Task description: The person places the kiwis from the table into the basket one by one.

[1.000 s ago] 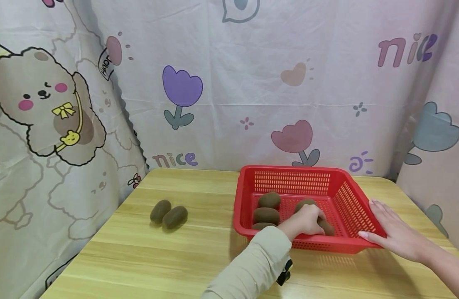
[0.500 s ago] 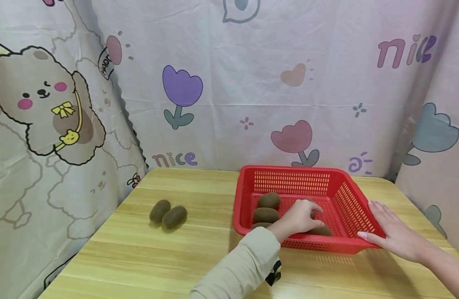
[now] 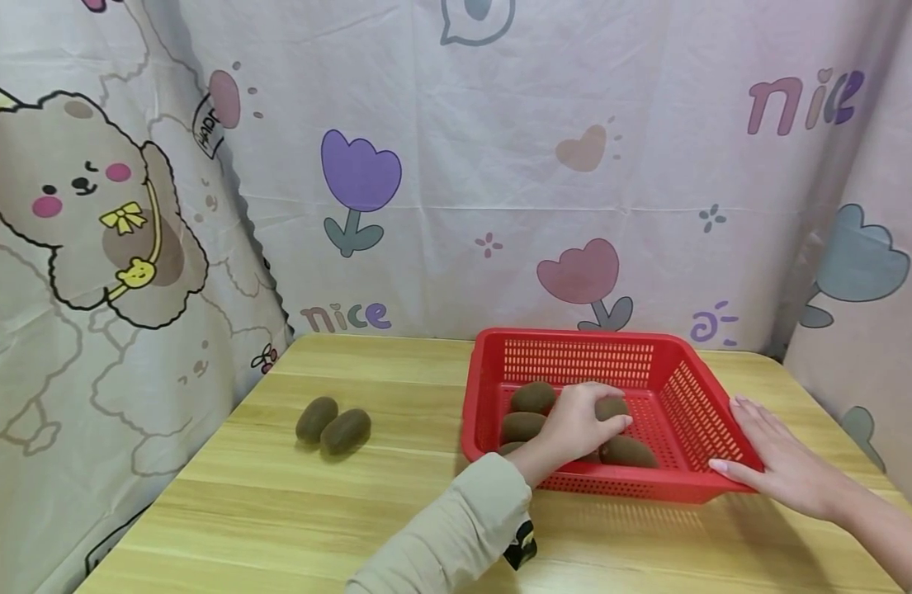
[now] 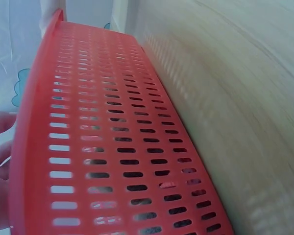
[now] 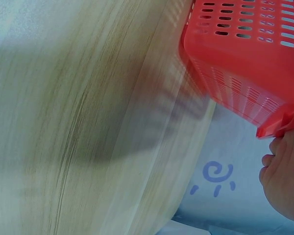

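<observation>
My left hand [image 3: 574, 425] is inside a red plastic basket [image 3: 493, 363]. Its thumb and fingers are spread apart near a brown kiwi [image 3: 611, 406]; I cannot tell whether they touch it. Another kiwi [image 3: 628, 451] lies in front of that one, against the near wall. Several kiwis, among them one [image 3: 533, 397] at the back, form a row along the basket's left side, partly behind the hand. My right hand [image 3: 786, 462] rests on the basket's right near corner, fingers extended along the side rim and thumb over the front rim.
Two kiwis [image 3: 346, 431] lie side by side on the left of the wooden table [image 3: 233, 503]. A printed cloth [image 3: 441, 165] hangs behind the table and along both sides. In the left wrist view the perforated basket wall [image 4: 117, 132] fills much of the picture.
My left hand has let go of the front right kiwi and shifted left and back inside the basket, uncovering that kiwi. The right hand and the two kiwis on the table have stayed in place.
</observation>
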Demonstrator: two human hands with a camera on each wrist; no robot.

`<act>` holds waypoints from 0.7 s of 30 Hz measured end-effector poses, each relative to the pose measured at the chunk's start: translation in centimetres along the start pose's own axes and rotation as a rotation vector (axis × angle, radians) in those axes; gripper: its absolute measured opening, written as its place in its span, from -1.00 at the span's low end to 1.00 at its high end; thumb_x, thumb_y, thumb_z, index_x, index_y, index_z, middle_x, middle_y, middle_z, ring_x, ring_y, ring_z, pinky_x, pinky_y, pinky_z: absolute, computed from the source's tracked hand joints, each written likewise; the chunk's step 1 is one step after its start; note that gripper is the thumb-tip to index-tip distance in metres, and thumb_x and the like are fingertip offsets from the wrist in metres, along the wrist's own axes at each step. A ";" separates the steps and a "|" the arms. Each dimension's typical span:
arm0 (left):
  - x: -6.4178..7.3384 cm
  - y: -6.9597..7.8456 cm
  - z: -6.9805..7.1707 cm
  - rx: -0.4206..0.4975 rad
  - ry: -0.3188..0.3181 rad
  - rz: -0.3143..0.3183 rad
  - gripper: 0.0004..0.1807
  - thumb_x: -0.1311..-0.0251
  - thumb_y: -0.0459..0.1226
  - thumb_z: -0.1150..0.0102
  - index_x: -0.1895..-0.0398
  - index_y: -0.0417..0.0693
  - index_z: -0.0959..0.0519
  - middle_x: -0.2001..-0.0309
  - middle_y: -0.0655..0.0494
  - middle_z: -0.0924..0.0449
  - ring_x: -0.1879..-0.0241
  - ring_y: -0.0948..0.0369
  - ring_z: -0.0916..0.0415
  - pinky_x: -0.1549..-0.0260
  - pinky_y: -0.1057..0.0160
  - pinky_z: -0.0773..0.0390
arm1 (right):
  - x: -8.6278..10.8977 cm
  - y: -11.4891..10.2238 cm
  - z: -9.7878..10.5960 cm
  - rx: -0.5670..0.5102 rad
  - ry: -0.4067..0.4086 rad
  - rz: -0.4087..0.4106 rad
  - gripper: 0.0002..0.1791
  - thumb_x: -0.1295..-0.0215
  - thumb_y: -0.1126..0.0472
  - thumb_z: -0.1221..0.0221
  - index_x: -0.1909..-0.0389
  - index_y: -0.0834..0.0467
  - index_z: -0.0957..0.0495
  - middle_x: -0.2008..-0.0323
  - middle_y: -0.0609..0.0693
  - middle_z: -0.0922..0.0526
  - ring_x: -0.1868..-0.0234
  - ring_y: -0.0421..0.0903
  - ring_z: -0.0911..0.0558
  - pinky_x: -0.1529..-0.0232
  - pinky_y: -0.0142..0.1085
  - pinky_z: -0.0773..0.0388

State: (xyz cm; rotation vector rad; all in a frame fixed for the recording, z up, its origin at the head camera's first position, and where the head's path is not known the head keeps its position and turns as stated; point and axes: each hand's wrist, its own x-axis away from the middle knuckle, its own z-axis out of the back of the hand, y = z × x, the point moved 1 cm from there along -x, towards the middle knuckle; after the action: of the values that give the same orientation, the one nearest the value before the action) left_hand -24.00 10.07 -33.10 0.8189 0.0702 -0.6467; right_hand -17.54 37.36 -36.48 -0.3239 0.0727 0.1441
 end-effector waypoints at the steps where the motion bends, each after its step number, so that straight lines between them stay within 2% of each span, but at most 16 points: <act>1: 0.1 0.0 0.1 0.003 0.009 -0.009 -0.64 -0.12 -0.11 -0.23 -0.01 0.08 -0.59 -0.02 0.27 -0.58 0.01 0.42 -0.48 0.06 0.47 -0.49 | 0.0 0.0 0.0 0.000 -0.001 -0.001 0.05 -0.20 -0.17 -0.08 -0.40 0.40 0.22 -0.34 0.50 0.10 -0.31 0.45 0.09 0.04 0.50 -0.06; 7: 0.5 0.1 0.8 0.014 0.026 -0.046 -0.63 -0.13 -0.10 -0.22 -0.03 0.11 -0.57 -0.02 0.30 -0.58 -0.02 0.37 -0.49 -0.01 0.39 -0.50 | 0.0 0.0 -0.1 0.003 -0.001 -0.001 0.05 -0.20 -0.18 -0.08 -0.40 0.39 0.24 -0.35 0.49 0.10 -0.31 0.45 0.09 0.04 0.50 -0.06; 12: 0.9 -0.2 1.2 0.033 0.036 -0.094 -0.64 -0.13 -0.12 -0.23 -0.03 0.10 -0.57 -0.02 0.28 -0.58 -0.04 0.37 -0.49 -0.03 0.39 -0.48 | 0.1 0.0 -0.1 0.005 -0.001 -0.001 0.04 -0.21 -0.17 -0.07 -0.40 0.40 0.22 -0.34 0.50 0.09 -0.31 0.46 0.09 0.04 0.50 -0.06; 21: 1.8 -0.6 2.5 0.028 0.064 -0.092 -0.55 -0.10 -0.12 -0.26 -0.09 0.05 -0.53 -0.09 0.22 -0.56 -0.12 0.34 -0.45 -0.08 0.36 -0.47 | 0.1 -0.1 -0.1 0.000 0.004 0.000 0.04 -0.20 -0.17 -0.07 -0.40 0.40 0.22 -0.34 0.49 0.09 -0.32 0.45 0.10 0.02 0.49 -0.05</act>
State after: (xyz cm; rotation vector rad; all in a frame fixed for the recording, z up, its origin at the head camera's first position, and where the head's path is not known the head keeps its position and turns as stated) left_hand -23.33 7.07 -32.34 0.8673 0.1581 -0.7095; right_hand -17.45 37.21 -36.53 -0.3246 0.0767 0.1437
